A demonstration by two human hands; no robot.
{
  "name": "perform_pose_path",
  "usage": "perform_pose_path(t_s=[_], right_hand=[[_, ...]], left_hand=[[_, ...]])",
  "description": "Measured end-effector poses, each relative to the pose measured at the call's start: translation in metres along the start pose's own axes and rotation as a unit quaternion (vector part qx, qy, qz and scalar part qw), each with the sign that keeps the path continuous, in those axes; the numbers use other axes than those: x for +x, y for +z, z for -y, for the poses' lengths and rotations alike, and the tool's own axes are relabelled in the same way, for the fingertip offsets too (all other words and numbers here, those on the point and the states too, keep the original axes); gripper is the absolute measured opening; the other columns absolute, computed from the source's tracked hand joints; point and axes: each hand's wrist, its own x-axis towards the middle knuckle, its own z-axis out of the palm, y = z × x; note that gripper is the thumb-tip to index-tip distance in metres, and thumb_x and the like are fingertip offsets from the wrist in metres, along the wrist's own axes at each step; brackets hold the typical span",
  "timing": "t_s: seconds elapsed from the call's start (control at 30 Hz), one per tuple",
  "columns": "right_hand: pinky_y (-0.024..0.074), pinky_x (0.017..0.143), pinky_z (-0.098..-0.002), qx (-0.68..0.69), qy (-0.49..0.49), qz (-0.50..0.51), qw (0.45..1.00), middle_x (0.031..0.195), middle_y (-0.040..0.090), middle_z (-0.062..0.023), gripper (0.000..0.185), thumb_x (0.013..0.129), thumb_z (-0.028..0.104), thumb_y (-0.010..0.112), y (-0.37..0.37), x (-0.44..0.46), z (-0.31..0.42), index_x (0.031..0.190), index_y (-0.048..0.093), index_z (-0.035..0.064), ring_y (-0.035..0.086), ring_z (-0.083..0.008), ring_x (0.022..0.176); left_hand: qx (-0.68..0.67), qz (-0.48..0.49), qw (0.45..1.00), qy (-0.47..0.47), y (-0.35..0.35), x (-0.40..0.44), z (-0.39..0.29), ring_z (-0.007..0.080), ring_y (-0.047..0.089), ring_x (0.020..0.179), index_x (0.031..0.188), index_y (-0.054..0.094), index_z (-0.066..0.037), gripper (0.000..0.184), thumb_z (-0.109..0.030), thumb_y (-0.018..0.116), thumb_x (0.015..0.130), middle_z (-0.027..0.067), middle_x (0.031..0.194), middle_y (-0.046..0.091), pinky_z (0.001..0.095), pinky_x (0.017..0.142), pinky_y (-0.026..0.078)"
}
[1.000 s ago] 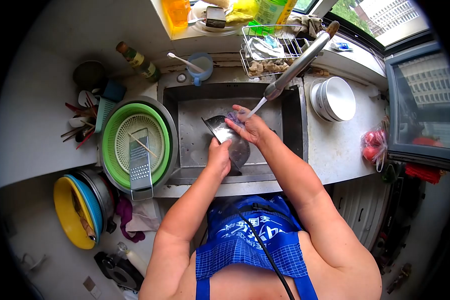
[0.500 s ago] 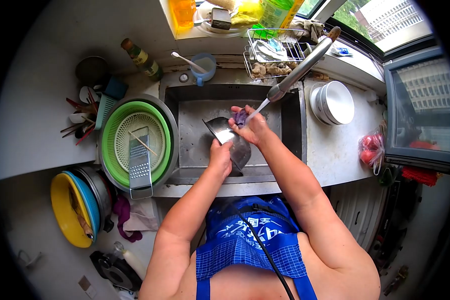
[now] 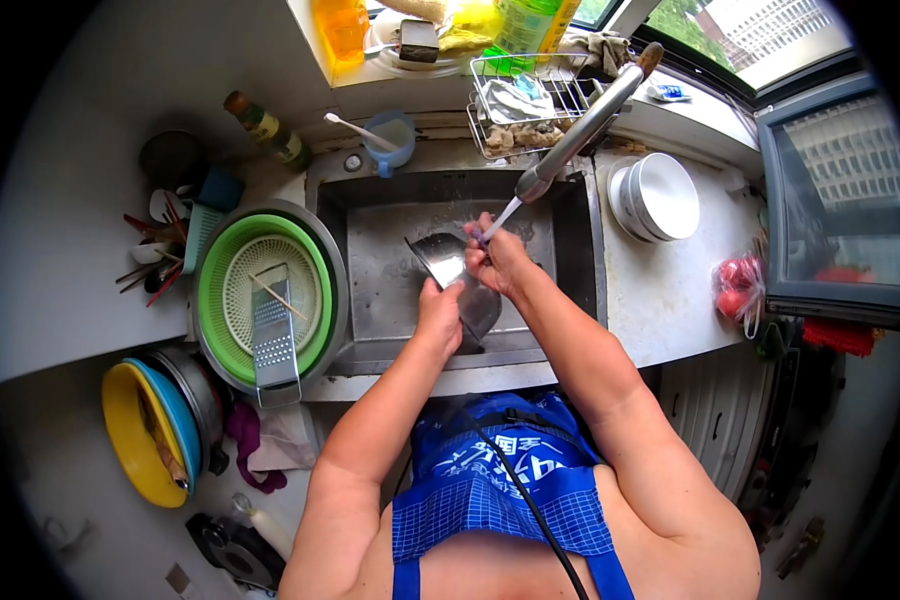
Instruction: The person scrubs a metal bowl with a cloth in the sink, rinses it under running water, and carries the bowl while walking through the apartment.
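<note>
A shiny metal bowl is tilted on its side over the sink, its near rim gripped by my left hand. My right hand is closed around a small purple cloth, of which only a little shows between the fingers. Water runs from the faucet onto the cloth and the right fingers, and droplets splash behind them. The bowl lies just left of the right hand.
Left of the sink, a green basin holds a strainer and a metal grater. White bowls are stacked on the right counter. Behind the sink stand a blue cup and a wire rack. A bottle leans at the back left.
My right hand has closed over the purple cloth, which lay spread on the open palm before. The left hand still holds the bowl in about the same place. The view has shifted slightly.
</note>
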Motion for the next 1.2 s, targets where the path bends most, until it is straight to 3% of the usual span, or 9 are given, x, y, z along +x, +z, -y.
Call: perform_pose_path(t_s=[0.13, 0.27, 0.37, 0.43, 0.63, 0.77, 0.8, 1.03, 1.2], right_hand=[[0.0546, 0.056, -0.0247, -0.004, -0.109, -0.020, 0.994, 0.083, 0.052, -0.0098, 0.025, 0.074, -0.012, 0.054, 0.026, -0.010, -0.009, 0.097, 0.050, -0.0007, 0.058, -0.0176, 0.066], [0.0481, 0.044, -0.0219, -0.021, -0.083, -0.003, 0.996, 0.079, 0.051, -0.0075, 0.023, 0.079, -0.008, 0.051, 0.013, -0.006, -0.002, 0.099, 0.051, 0.0011, 0.053, -0.0118, 0.056], [0.0366, 0.035, -0.0195, -0.055, -0.061, 0.059, 0.995, 0.071, 0.047, -0.0038, 0.018, 0.084, 0.003, 0.052, 0.005, -0.006, -0.003, 0.102, 0.051, 0.0035, 0.044, -0.0069, 0.048], [0.0281, 0.033, -0.0197, -0.186, -0.062, -0.055, 0.979, 0.064, 0.042, -0.0011, 0.021, 0.092, 0.026, 0.048, 0.021, -0.015, -0.005, 0.097, 0.053, 0.0055, 0.036, -0.0064, 0.043], [0.0436, 0.042, -0.0232, -0.076, -0.005, -0.013, 0.997, 0.072, 0.051, -0.0043, 0.043, 0.090, 0.047, 0.044, 0.034, -0.022, 0.005, 0.084, 0.054, 0.0056, 0.046, -0.0129, 0.049], [0.0478, 0.049, -0.0239, -0.119, -0.067, -0.015, 0.991, 0.078, 0.053, -0.0079, 0.025, 0.087, 0.028, 0.056, 0.027, -0.011, -0.003, 0.091, 0.052, 0.0032, 0.052, -0.0159, 0.063], [0.0432, 0.047, -0.0212, -0.129, -0.091, 0.036, 0.987, 0.073, 0.053, -0.0026, 0.016, 0.085, 0.021, 0.060, 0.025, -0.010, -0.006, 0.088, 0.055, 0.0061, 0.047, -0.0112, 0.055], [0.0327, 0.040, -0.0199, -0.331, -0.104, -0.020, 0.938, 0.068, 0.051, 0.0002, 0.017, 0.087, 0.025, 0.057, 0.006, -0.018, 0.017, 0.093, 0.056, 0.0092, 0.039, -0.0069, 0.043], [0.0444, 0.047, -0.0204, -0.318, -0.273, -0.130, 0.899, 0.084, 0.056, -0.0032, 0.023, 0.091, 0.020, 0.048, -0.003, -0.037, 0.063, 0.108, 0.051, 0.0053, 0.055, -0.0097, 0.059]], left_hand=[[0.005, 0.002, 1.000, -0.006, 0.000, 0.003, 0.001, 0.0218, 0.054, 0.097, 0.112, 0.043, -0.005, 0.030, 0.000, 0.050, 0.084, 0.0101, 0.108, 0.053, 0.0353, 0.084, 0.046], [0.011, 0.009, 1.000, 0.001, -0.003, 0.006, 0.003, 0.0216, 0.055, 0.097, 0.112, 0.043, -0.005, 0.028, 0.000, 0.050, 0.084, 0.0097, 0.107, 0.054, 0.0357, 0.083, 0.047], [0.006, 0.012, 1.000, 0.002, -0.003, 0.008, 0.003, 0.0211, 0.055, 0.096, 0.111, 0.044, -0.006, 0.027, -0.001, 0.050, 0.085, 0.0087, 0.106, 0.055, 0.0356, 0.083, 0.047], [0.012, 0.011, 1.000, 0.004, -0.003, 0.009, 0.004, 0.0209, 0.055, 0.096, 0.111, 0.044, -0.006, 0.027, -0.001, 0.050, 0.085, 0.0083, 0.105, 0.055, 0.0354, 0.083, 0.047], [0.012, 0.017, 1.000, 0.003, 0.002, 0.011, 0.002, 0.0212, 0.056, 0.094, 0.111, 0.044, -0.007, 0.027, -0.003, 0.050, 0.085, 0.0084, 0.105, 0.055, 0.0351, 0.081, 0.048], [0.021, 0.020, 1.000, 0.009, -0.002, 0.015, 0.007, 0.0222, 0.057, 0.093, 0.112, 0.044, -0.006, 0.028, -0.002, 0.050, 0.085, 0.0091, 0.105, 0.054, 0.0359, 0.080, 0.049], [0.022, 0.019, 1.000, 0.009, -0.002, 0.015, 0.007, 0.0222, 0.057, 0.093, 0.112, 0.044, -0.006, 0.028, -0.002, 0.050, 0.085, 0.0091, 0.105, 0.054, 0.0359, 0.080, 0.049], [0.013, 0.028, 1.000, 0.005, 0.014, 0.023, 0.003, 0.0186, 0.055, 0.094, 0.111, 0.046, -0.004, 0.029, -0.002, 0.052, 0.083, 0.0080, 0.106, 0.056, 0.0314, 0.082, 0.045], [0.017, 0.044, 0.999, 0.008, 0.023, 0.044, 0.009, 0.0193, 0.056, 0.092, 0.114, 0.045, -0.005, 0.031, -0.003, 0.051, 0.084, 0.0082, 0.106, 0.056, 0.0324, 0.082, 0.045]])
